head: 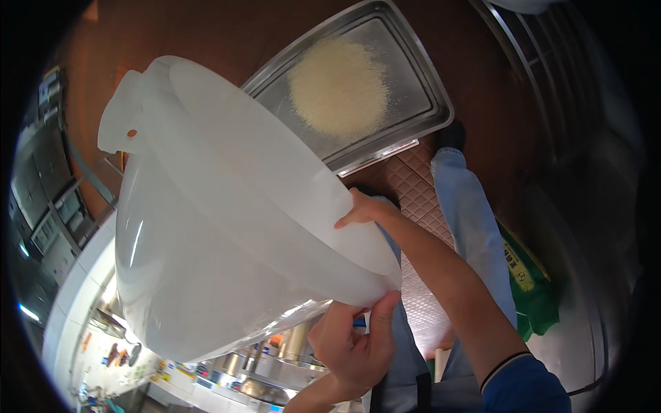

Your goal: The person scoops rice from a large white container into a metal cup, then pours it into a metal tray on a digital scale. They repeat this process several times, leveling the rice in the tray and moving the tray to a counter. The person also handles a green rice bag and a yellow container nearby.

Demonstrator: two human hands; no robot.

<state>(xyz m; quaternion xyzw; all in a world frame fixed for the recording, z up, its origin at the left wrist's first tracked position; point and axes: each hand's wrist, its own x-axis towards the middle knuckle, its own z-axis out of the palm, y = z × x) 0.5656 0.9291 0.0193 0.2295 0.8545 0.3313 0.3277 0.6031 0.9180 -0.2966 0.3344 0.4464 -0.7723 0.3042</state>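
Observation:
A large white plastic tub [206, 222] is tilted on its side at left and centre, its wide mouth facing the upper right. My left hand [356, 338] pinches the lower end of its rim between thumb and fingers. Higher up, my right hand [369, 207] grips the same rim, one digit over the inner wall. Beyond the tub, a shallow rectangular metal tray [413, 67] holds a round heap of pale grains [341, 88], which looks like rice. Some grains lie scattered beside the heap. The tub hides the tray's left corner.
Brown flooring [206, 31] surrounds the tray, with a textured mat [421, 191] between my legs. A green printed bag [534, 297] lies right of my leg. Metal bars [532, 62] stand upper right. A counter with pots and utensils [258, 371] is at the lower left.

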